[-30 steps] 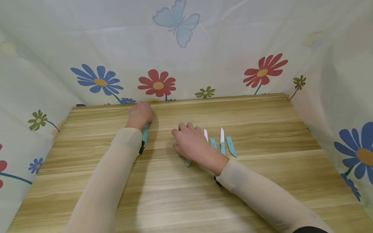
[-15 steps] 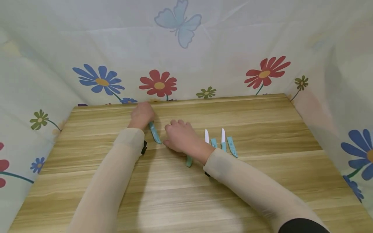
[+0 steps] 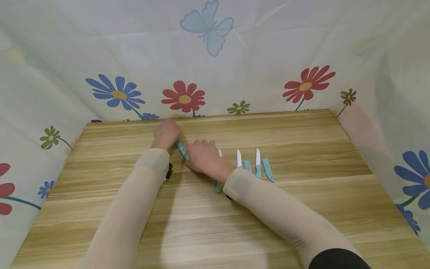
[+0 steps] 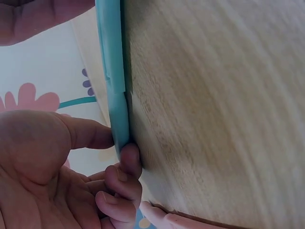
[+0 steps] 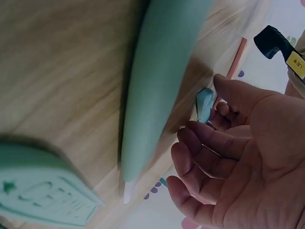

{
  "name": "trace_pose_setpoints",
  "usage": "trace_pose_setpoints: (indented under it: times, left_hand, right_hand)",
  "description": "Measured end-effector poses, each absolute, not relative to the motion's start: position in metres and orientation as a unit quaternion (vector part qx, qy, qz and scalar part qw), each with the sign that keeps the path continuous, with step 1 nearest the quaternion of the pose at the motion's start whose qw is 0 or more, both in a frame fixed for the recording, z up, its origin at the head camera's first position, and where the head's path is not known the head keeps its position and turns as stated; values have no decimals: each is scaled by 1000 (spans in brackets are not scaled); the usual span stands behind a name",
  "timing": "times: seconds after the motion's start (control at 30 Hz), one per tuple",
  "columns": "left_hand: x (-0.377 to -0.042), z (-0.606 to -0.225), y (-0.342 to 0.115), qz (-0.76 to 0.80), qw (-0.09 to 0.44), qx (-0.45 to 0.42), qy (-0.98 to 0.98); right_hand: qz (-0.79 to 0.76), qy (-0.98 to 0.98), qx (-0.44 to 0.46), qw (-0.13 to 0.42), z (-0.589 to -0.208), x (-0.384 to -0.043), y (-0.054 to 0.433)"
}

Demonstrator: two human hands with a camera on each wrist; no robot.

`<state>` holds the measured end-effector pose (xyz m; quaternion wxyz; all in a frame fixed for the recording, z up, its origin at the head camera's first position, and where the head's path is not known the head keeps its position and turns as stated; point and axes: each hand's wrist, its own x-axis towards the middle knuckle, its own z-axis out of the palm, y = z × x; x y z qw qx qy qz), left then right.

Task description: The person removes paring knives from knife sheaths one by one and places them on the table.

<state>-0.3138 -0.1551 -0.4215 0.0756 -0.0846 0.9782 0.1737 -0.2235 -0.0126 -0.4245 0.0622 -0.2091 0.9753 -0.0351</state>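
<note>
My left hand [image 3: 167,133], near the table's far edge, pinches the handle of a turquoise sheathed knife [image 3: 181,150] between thumb and index finger. In the left wrist view the handle [image 4: 120,117] runs up into its sheath [image 4: 110,47]. My right hand [image 3: 203,156] is at the sheath's other end. Seen from the right wrist, its thumb and bent fingers are spread around the turquoise end [image 5: 205,105], with a gap to it. Below the right forearm lies a green-handled knife [image 3: 218,186] with a white blade, partly covered by that arm.
Right of it on the wooden table [image 3: 302,209] lie two bare white-bladed knives [image 3: 258,170] and turquoise sheaths [image 3: 268,170]. A green sheath [image 5: 47,186] shows in the right wrist view. A pink thing [image 4: 190,222] lies by the left hand. Flowered cloth [image 3: 262,56] encloses the table.
The sheathed knife's near end has swung out rightward from beside the left wrist. My right hand has moved left to that end, uncovering the green-handled knife's blade tip. The left hand has shifted slightly right.
</note>
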Motion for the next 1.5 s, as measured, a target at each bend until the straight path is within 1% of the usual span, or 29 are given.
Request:
trace_pose_setpoints:
  times: [0.17,0.37,0.57,0.77,0.93,1.2,1.5]
  left_hand:
    - [-315,-422,-156,176,80,-82,978]
    - [-314,-421,-156,172,86,-82,978]
    - [-313,-412,-158,201,66,-74,975]
    - [-316,-402,-164,282,42,-72,956]
    - [-313,-394,-168,370,37,-88,924]
    - [-298,-382,-167,529,42,-84,843]
    - [-281,-382,-166,660,55,-74,746]
  right_hand:
    - [-36,974,-212,63,-425,-224,-14]
    - [-31,976,-203,79,-425,-226,-15]
    - [-29,980,-186,67,-421,-226,-11]
    - [-35,983,-178,41,-411,-225,-1]
    - [-43,983,-176,28,-402,-222,8]
    - [-67,983,-168,8,-394,-217,25]
    - [-105,979,-173,-13,-386,-212,46]
